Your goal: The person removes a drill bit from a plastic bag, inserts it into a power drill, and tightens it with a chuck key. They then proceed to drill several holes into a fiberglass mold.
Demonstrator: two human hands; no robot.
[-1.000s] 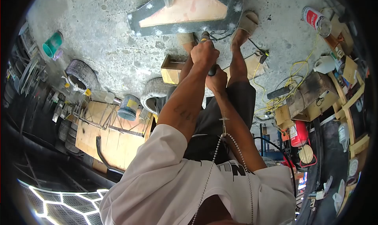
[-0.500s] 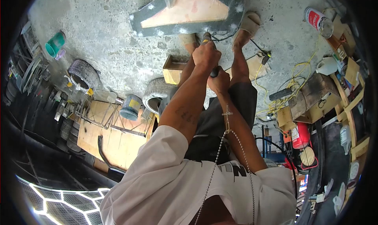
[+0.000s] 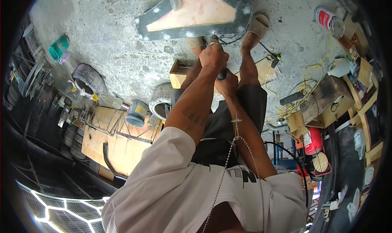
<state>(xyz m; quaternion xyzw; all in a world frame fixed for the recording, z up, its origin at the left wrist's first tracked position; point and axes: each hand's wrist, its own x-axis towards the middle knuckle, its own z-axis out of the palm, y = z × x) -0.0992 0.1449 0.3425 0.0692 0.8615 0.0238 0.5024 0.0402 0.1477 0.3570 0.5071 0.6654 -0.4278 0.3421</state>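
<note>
Both hands are closed on a dark, elongated tool (image 3: 223, 72) with a yellowish band near its front end. My left hand (image 3: 214, 56) wraps round its front part, and my right hand (image 3: 227, 85) grips farther back, nearer my body. The tool's front end is by the lower edge of a large panel (image 3: 196, 32) with a dark grey border, whitish spots and a pale pinkish middle. Whether the tip touches the panel I cannot tell. A translucent cup-like piece (image 3: 174, 1) is on the panel's upper left part.
On the left are a green bucket (image 3: 59, 48), tyres (image 3: 88, 78), a blue-grey bucket (image 3: 136, 113) and plywood (image 3: 118, 149). A wooden box (image 3: 179, 74) is near my legs. Yellow cable (image 3: 304, 86), boxes (image 3: 326, 100) and a red cylinder (image 3: 313, 141) are on the right.
The view has shifted slightly, with the panel and floor objects a little displaced in it. Both hands keep their hold on the tool.
</note>
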